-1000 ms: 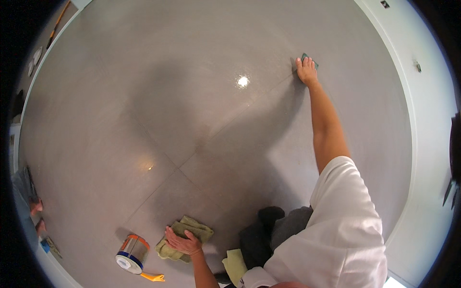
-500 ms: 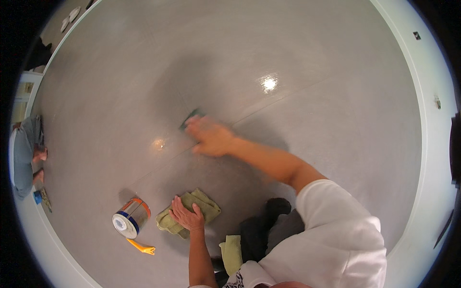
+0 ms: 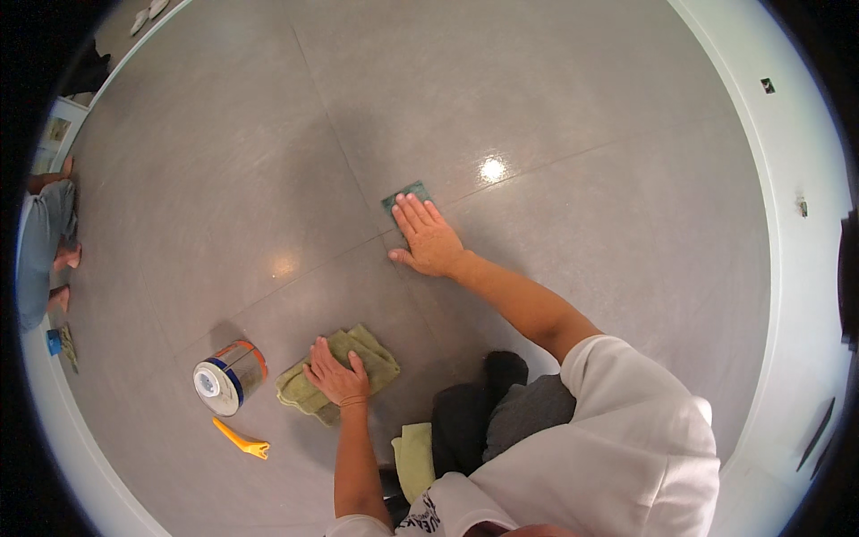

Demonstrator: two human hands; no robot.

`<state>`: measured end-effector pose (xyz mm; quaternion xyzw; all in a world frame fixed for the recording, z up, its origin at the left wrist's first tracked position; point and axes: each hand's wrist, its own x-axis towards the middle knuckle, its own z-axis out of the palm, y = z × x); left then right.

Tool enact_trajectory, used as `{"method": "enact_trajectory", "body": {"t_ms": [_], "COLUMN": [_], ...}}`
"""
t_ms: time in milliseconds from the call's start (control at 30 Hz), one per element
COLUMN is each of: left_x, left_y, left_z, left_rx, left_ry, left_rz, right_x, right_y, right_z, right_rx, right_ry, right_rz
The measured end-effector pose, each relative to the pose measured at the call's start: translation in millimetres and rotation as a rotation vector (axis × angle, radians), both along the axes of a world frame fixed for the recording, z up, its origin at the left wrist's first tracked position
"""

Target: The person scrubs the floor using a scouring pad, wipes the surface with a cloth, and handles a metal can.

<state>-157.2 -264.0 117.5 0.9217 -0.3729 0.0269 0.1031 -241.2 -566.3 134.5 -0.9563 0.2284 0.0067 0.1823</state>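
Observation:
My right hand [image 3: 431, 245] lies flat on a dark green scouring pad [image 3: 417, 190] pressed to the grey tiled floor, beside the crossing of two joints. Its fingers are stretched out over the pad and hide part of it. Lower left, my left hand [image 3: 336, 379] rests palm down on a folded olive-green towel [image 3: 374, 360], fingers extended and thumb apart. To the left of the towel stands a round metal can [image 3: 240, 367] with a white lid cap. Just below the can is a yellow plastic tool [image 3: 238, 438] with a notched end.
A lighter green cloth [image 3: 415, 458] hangs beside my dark-clad leg [image 3: 456, 438]. At the far left a barefoot person in blue-grey trousers [image 3: 43, 246] is by the wall, near a small blue object [image 3: 55, 342]. A white wall [image 3: 787, 268] with a baseboard runs along the right.
My right hand, blurred earlier, has moved with the scouring pad to the right and slightly away from me. My left hand still rests on the towel. The view has shifted slightly.

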Motion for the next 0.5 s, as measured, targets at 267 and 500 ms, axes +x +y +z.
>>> {"method": "enact_trajectory", "body": {"t_ms": [267, 500], "left_x": [-3.1, -0.2], "left_y": [-2.6, 2.6], "left_z": [1.5, 0.3], "left_rx": [-0.017, -0.031], "left_ry": [0.003, -0.02], "left_rz": [0.015, 0.008], "right_x": [-117.9, 12.0], "right_y": [-113.8, 18.1], "right_z": [-0.5, 0.7], "right_rx": [-0.167, -0.033], "right_ry": [0.162, 0.09], "right_rz": [-0.698, 0.031]}}
